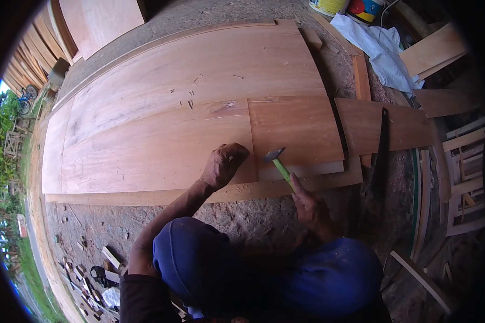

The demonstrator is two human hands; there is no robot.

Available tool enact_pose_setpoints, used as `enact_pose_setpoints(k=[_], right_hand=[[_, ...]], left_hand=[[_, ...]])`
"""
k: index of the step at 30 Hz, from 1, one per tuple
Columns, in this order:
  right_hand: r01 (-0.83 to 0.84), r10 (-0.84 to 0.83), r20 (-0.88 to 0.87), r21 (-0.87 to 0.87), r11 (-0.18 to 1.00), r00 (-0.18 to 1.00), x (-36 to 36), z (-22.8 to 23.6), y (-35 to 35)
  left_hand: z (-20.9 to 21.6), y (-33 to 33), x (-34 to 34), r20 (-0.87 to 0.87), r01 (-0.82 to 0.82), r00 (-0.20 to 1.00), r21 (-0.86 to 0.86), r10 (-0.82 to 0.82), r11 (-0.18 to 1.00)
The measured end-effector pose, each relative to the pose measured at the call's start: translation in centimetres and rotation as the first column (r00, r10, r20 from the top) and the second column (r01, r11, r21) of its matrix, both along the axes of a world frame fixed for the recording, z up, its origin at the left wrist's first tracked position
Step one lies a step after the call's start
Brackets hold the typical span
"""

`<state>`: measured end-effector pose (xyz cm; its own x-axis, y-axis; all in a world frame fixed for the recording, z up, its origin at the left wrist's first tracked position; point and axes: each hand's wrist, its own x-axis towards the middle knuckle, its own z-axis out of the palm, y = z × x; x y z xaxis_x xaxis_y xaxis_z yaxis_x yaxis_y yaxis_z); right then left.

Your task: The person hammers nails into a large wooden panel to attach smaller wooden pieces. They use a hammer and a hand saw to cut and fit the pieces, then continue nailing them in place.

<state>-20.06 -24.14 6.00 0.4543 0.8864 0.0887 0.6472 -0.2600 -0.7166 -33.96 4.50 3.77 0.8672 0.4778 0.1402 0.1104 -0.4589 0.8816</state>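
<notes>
A wide wooden panel (161,124) made of thin reddish plywood pieces lies low in front of my knees. My left hand (222,166) is over its near part, beside a seam between two sheets, fingers pinched together. Whatever the pinch holds is too small to make out. My right hand (311,207) grips a hammer (282,171) by its green handle, its metal head just above the panel, right of my left hand. Several loose nails (190,103) are scattered on the panel's middle.
A dark handsaw (383,140) lies on a plywood piece (404,129) to the right. Wooden frames (467,183) stand at the far right. White sacking (369,51) and paint buckets (328,5) sit at the back right. Wood offcuts (112,257) litter the ground at the left.
</notes>
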Motion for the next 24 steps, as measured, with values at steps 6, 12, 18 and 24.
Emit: enact_pose_setpoints(k=[6, 12, 18, 24], right_hand=[[0.027, -0.017, -0.132, 0.07, 0.997, 0.991, -0.3, 0.7, -1.7], [0.016, -0.008, -0.156, 0.047, 0.999, 0.988, -0.6, 1.7, -1.7], [-0.011, 0.009, -0.016, -0.101, 0.995, 1.0, -0.6, 2.4, -1.1], [-0.059, 0.058, 0.15, 0.003, 0.998, 0.987, -0.4, 1.7, -0.8]], left_hand=[[-2.3, -4.3, 0.6, 0.015, -0.111, 0.994, 0.331, 0.113, 0.937], [-2.6, -5.4, 1.6, 0.034, -0.15, 0.988, 0.443, 0.151, 0.884], [-2.9, -5.4, 1.5, -0.009, -0.136, 0.987, 0.468, 0.158, 0.873], [-2.7, -5.6, 1.7, 0.001, -0.154, 0.985, 0.465, 0.174, 0.871]])
